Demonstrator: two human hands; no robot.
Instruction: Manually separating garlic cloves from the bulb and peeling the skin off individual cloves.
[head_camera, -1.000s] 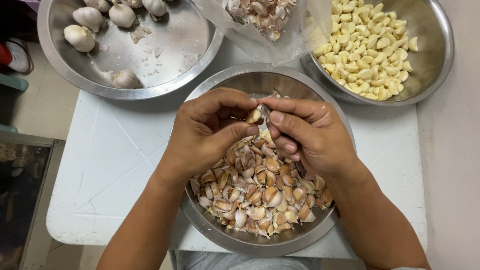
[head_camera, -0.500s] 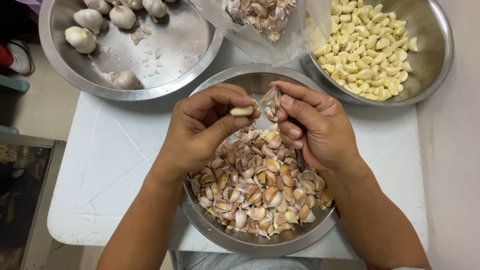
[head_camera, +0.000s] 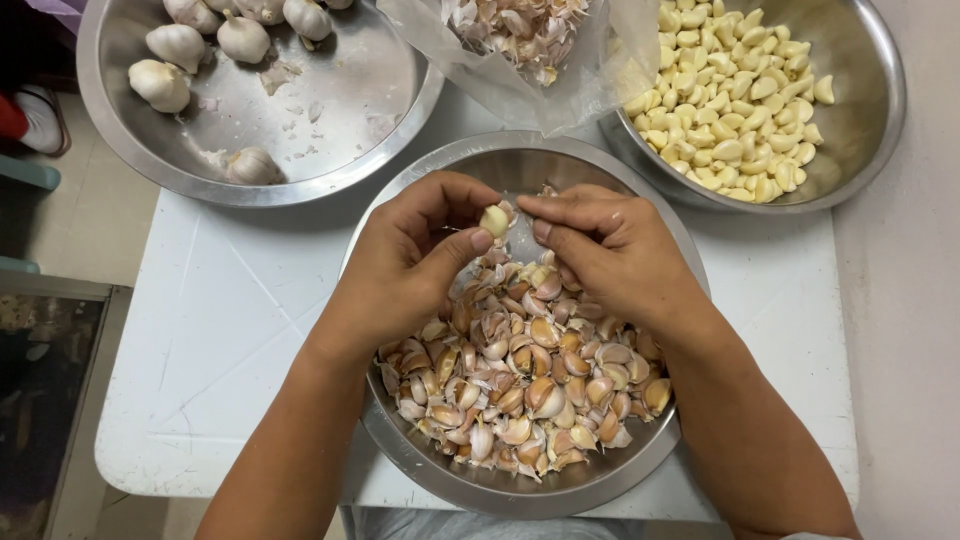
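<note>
My left hand (head_camera: 410, 265) pinches a pale peeled garlic clove (head_camera: 494, 220) between thumb and forefinger over the middle steel bowl (head_camera: 410, 455). My right hand (head_camera: 610, 255) is beside it, fingertips close to the clove and pinched on a thin translucent piece of skin (head_camera: 520, 235). Below both hands the bowl holds a heap of unpeeled cloves (head_camera: 520, 385) in brownish-pink skins.
A steel bowl (head_camera: 380, 110) at the back left holds several whole garlic bulbs (head_camera: 175, 45). A steel bowl (head_camera: 870, 120) at the back right is piled with peeled cloves (head_camera: 740, 95). A clear plastic bag of skins (head_camera: 520, 35) lies between them. All rest on a white table (head_camera: 230, 340).
The two hands pulled apart from working one clove together. The skin came off, and the bare clove now sits in my left fingers.
</note>
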